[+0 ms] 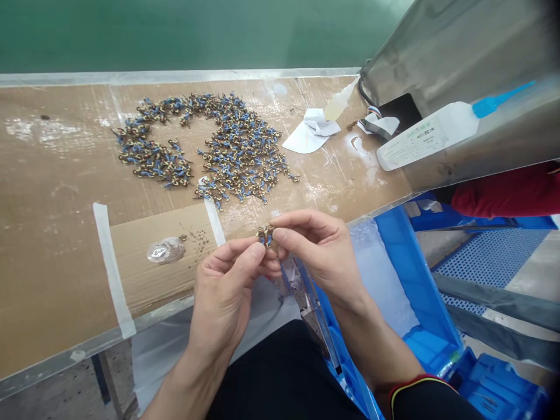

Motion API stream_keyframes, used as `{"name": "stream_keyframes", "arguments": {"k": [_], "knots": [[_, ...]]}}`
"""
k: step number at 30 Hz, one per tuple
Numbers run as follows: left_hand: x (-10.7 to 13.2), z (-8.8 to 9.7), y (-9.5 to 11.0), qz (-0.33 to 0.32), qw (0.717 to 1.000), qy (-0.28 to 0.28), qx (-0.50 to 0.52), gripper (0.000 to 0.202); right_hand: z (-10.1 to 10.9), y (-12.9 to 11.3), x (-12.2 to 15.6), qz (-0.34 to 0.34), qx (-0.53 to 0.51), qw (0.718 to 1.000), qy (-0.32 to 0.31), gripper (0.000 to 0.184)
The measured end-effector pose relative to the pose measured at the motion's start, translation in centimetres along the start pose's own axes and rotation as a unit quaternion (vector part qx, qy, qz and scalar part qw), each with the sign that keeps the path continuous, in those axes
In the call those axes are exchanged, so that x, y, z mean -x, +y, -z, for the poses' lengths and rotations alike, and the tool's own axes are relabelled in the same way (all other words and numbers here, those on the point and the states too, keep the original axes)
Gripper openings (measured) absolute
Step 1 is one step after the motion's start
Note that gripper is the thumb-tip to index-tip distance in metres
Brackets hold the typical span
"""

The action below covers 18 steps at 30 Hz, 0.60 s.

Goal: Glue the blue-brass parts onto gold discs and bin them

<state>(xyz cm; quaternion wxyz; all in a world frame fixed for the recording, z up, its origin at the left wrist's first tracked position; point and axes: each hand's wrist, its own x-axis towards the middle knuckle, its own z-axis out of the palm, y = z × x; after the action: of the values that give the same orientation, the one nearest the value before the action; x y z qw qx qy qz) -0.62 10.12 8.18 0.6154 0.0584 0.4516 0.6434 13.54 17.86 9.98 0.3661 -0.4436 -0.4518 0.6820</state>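
Between my fingertips, just off the table's front edge, is a small blue, brown and gold figurine (265, 234). My left hand (231, 274) pinches it from the left with thumb and forefinger. From the right, the thumb and forefinger of my right hand (317, 248) close on it too. Its finer details are partly covered by the fingers. Beyond my hands, a large heap of similar small figurines (245, 151) lies on the brown table. To the left, a clear round plastic dish (166, 250) sits on a taped cardboard piece (144, 286) with dark specks beside it.
A white glue bottle with a blue nozzle (429, 137) lies at the right by a metal panel (472, 52). Near it are crumpled white paper (311, 133), a small squeeze bottle (341, 102) and a black pad (400, 111). Blue crates (394, 251) stand below right. A red sleeve (507, 195) shows at far right.
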Motion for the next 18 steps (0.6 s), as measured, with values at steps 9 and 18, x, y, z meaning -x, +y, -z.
{"name": "stream_keyframes", "arguments": {"k": [9, 18], "knots": [[0.16, 0.19, -0.15, -0.031, 0.999, 0.005, -0.018, 0.010, -0.01, -0.21, -0.11, 0.005, -0.015, 1.000, -0.017, 0.012], [0.47, 0.13, -0.14, -0.032, 0.999, 0.009, -0.018, 0.011, -0.02, -0.12, -0.16, 0.002, -0.012, 1.000, -0.013, 0.016]]}}
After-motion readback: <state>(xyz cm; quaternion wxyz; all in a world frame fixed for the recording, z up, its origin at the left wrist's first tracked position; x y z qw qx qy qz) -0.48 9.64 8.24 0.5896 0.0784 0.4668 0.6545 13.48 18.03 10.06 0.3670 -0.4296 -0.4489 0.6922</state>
